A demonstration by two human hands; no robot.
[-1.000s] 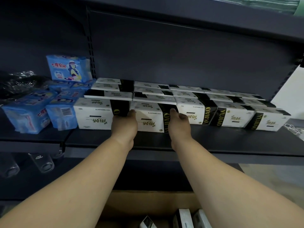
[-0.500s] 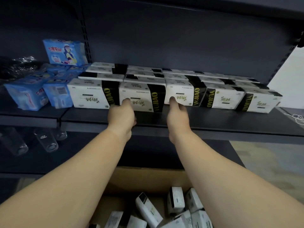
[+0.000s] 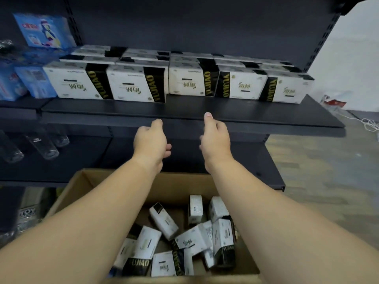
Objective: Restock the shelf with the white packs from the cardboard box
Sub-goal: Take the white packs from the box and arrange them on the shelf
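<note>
Five white packs (image 3: pixel 135 85) line the front row of the shelf (image 3: pixel 205 108), with more rows behind. Both grips, the left hand (image 3: pixel 150 141) and right hand (image 3: pixel 214 140), hover below its edge, fingers loosely curled, holding nothing. About nine more packs lie jumbled in the cardboard box (image 3: pixel 82 187).

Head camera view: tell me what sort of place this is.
Most likely a shop aisle or stockroom. Dark metal shelving carries rows of identical white packs beside blue packets, and an open cardboard box of more packs sits below. Both hands, left hand and right hand, are empty.
</note>
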